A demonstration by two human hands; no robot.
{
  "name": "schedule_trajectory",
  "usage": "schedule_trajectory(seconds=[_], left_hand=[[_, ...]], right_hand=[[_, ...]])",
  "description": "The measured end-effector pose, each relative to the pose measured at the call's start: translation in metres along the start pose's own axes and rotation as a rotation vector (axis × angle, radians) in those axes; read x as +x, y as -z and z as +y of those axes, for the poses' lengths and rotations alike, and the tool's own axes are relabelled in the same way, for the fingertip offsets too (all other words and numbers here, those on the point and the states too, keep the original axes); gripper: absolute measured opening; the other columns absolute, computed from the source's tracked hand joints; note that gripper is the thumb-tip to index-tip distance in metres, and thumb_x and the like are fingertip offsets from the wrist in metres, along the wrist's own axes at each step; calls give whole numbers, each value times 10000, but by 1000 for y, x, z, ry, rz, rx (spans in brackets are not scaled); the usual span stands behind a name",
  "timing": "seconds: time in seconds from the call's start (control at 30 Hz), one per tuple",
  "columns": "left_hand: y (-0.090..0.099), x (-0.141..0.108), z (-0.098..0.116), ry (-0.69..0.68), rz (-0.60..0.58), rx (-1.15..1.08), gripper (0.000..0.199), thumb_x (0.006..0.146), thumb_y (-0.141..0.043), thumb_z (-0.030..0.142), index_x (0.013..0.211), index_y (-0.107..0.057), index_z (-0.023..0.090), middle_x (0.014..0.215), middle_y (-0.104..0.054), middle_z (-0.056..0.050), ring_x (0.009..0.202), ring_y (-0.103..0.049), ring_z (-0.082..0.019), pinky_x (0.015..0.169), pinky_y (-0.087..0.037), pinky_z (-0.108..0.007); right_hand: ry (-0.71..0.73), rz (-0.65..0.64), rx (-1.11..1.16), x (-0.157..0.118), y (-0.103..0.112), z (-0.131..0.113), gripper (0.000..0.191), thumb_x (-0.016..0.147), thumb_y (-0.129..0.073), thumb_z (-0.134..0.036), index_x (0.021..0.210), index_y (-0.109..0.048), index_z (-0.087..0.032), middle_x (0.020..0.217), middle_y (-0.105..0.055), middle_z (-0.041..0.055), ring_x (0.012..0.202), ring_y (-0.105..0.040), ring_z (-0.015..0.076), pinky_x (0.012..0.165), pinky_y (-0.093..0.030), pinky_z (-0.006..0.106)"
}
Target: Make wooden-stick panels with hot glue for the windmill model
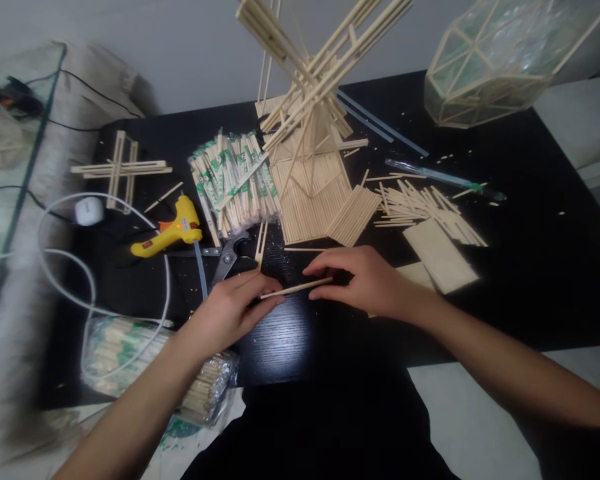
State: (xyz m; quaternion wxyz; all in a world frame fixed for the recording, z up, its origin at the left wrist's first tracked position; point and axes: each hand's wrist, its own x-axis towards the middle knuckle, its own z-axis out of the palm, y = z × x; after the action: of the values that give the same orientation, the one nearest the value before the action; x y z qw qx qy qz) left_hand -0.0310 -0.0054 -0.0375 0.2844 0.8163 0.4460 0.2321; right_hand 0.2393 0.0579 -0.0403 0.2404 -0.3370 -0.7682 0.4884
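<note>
A thin pale wooden piece (297, 288), seen nearly edge-on, is held low over the front of the black table. My left hand (240, 303) pinches its left end between thumb and fingers. At its right end my right hand (355, 280) has thumb and fingers curved around it. Beyond my hands lie a panel of joined sticks (305, 213) and a smaller stick panel (355, 215). Dark-handled pliers (227, 257) rest just past my left hand.
A yellow glue gun (177, 230), wrapped chopsticks (237, 180) and a stick cross frame (120, 168) lie left. A tall stick windmill (315, 87) rises at the back. Loose sticks (430, 207) and wooden boards (443, 257) are right. A white cable (167, 280) loops at left.
</note>
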Motion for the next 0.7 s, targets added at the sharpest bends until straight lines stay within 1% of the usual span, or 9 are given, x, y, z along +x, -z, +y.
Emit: schedule_trajectory(seconds=[0.1,0.17,0.27,0.37,0.57,0.7], left_hand=[[-2,-1,-1,-13,-13,-6,69,1012,-681,230,1069,-670,194,960,-748,-26,845,-732,-144,766,-580,-247],[-2,-1,-2,-8,-18,-4,76,1012,-682,236,1073,-663,195,962,-748,-24,845,-732,-144,768,-578,-247],[-1,0,-1,14,-17,-3,83,1010,-690,254,1065,-659,199,956,-747,-17,831,-729,-140,761,-575,-244],[-1,1,0,32,0,-3,101,1002,-704,269,1063,-660,202,947,-743,-10,815,-725,-132,754,-572,-234],[0,2,1,32,39,11,133,986,-729,298,1043,-675,191,914,-733,-6,773,-705,-125,713,-558,-228],[1,1,2,56,59,11,94,983,-732,257,1039,-694,191,909,-732,7,767,-695,-105,717,-550,-203]], right_hand=[[134,-52,-78,-1,-4,2,261,886,-828,-151,1135,-774,-205,1125,-788,65,1049,-749,210,958,-591,360],[196,-68,-109,-3,-8,4,234,926,-780,-130,1153,-765,-187,1137,-778,79,1084,-743,210,993,-592,369],[256,-44,-160,-5,-15,6,175,991,-695,-128,1148,-763,-169,1122,-770,91,1062,-743,200,984,-608,365],[288,-8,-198,-7,-17,6,169,1033,-639,-147,1140,-767,-174,1081,-771,83,1028,-747,194,964,-621,359],[289,33,-217,-6,-15,6,172,1030,-645,-145,1130,-785,-147,1050,-787,89,983,-759,198,926,-639,352],[302,69,-244,-4,-10,9,173,1037,-638,-159,1113,-793,-159,1035,-791,82,975,-761,199,916,-644,358]])
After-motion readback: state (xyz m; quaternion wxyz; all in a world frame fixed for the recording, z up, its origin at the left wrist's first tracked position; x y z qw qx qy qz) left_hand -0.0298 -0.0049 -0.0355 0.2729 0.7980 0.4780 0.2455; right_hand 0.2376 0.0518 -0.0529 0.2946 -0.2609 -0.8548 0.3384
